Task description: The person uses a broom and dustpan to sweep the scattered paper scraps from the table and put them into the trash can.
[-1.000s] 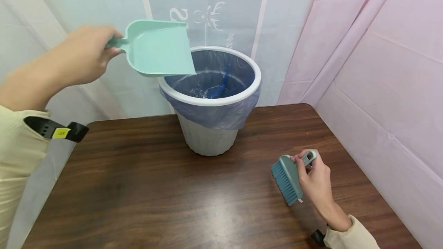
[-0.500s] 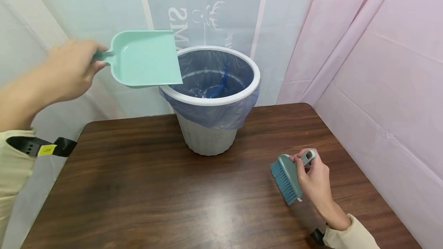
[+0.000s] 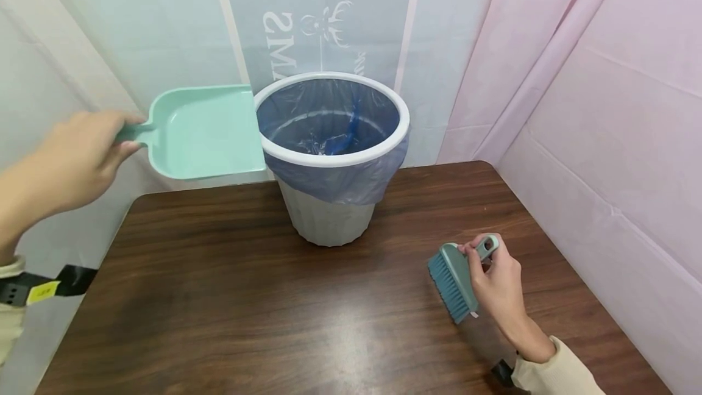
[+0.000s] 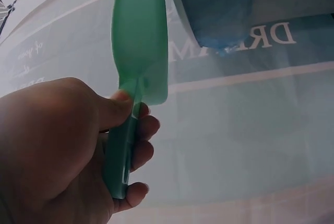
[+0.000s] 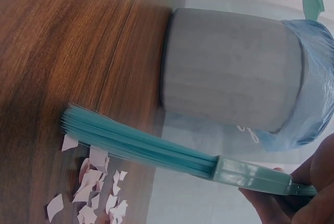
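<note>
My left hand (image 3: 77,160) grips the handle of a mint-green dustpan (image 3: 205,133), raised beside the bin's left rim. Nothing shows on the pan's upper face. In the left wrist view, thumb and fingers wrap its handle (image 4: 121,156). At the right of the table, my right hand (image 3: 500,288) pinches a teal hand brush (image 3: 453,279) by its handle, bristles pointing left and down. Pale pink paper scraps (image 5: 90,179) lie by the bristles in the right wrist view; the head view mostly hides them behind brush and hand.
A light grey bin (image 3: 331,221) stands at the table's back, lined with a bluish plastic bag (image 3: 351,186) folded over below its white rim (image 3: 334,160). The brown wooden table (image 3: 247,309) meets printed cloth hangings (image 3: 460,47) behind and to the right.
My left hand has drawn the dustpan left and down, from over the bin's rim to beside it. The right hand and brush have stayed put.
</note>
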Tool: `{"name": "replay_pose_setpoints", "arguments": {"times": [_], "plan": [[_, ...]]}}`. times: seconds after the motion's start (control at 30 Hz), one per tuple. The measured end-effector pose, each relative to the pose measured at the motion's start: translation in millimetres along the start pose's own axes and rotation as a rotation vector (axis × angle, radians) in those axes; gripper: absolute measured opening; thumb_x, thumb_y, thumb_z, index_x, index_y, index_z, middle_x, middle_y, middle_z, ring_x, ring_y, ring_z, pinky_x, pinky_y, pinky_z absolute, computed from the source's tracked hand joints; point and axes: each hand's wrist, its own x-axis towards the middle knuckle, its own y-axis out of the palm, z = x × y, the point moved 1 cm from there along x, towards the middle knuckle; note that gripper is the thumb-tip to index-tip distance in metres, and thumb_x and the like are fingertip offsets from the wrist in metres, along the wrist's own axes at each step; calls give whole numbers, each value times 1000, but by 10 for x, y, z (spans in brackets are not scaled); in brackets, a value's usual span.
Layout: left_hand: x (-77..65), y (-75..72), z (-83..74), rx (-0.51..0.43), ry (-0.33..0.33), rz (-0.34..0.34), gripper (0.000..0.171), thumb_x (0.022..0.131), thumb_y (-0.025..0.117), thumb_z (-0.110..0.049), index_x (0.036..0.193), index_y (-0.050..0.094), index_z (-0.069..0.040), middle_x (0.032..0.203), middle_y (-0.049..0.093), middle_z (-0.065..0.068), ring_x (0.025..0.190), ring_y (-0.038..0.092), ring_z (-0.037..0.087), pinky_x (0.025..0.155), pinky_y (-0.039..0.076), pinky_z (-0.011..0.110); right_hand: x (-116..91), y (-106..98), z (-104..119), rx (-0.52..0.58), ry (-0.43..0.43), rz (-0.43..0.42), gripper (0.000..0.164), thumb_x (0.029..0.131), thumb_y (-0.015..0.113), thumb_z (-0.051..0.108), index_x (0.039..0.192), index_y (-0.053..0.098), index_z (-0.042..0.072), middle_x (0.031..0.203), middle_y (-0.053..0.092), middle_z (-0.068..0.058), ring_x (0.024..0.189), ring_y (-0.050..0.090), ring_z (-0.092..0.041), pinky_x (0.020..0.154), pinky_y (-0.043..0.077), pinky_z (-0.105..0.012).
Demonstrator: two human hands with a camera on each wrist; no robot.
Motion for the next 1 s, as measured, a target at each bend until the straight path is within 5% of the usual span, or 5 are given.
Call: {"name": "replay_pose_setpoints", "arguments": {"times": [0.3,0.53,0.77,1.0], "plan": [[-422,134,67,-31,47,-44,21,89,56,7,108,51,15,92,61,27,78,60,41,54,48,49,0,10,14,10,-3,-5,11,87,61,-3,96,54,1,86,69,-5,77,62,0,54,45,-9],[-598,256,92,-54,53,-33,19,89,57,5,107,52,13,87,62,20,75,60,36,53,48,46,12,10,7,14,-8,-5,11,87,61,-3,96,55,1,86,69,-5,78,62,0,55,45,-8],[-768,514,63,-141,90,-8,23,92,55,0,111,50,11,94,60,20,87,55,40,64,46,54,7,12,13,13,4,-6,10,88,61,-2,96,55,1,86,69,-5,78,61,1,55,45,-8],[-958,775,-77,-175,148,-60,24,88,62,-3,111,55,0,94,62,2,85,53,22,65,45,39,8,3,-4,1,4,-6,11,88,61,-1,95,54,4,86,69,-4,77,61,2,56,46,-8]]}}
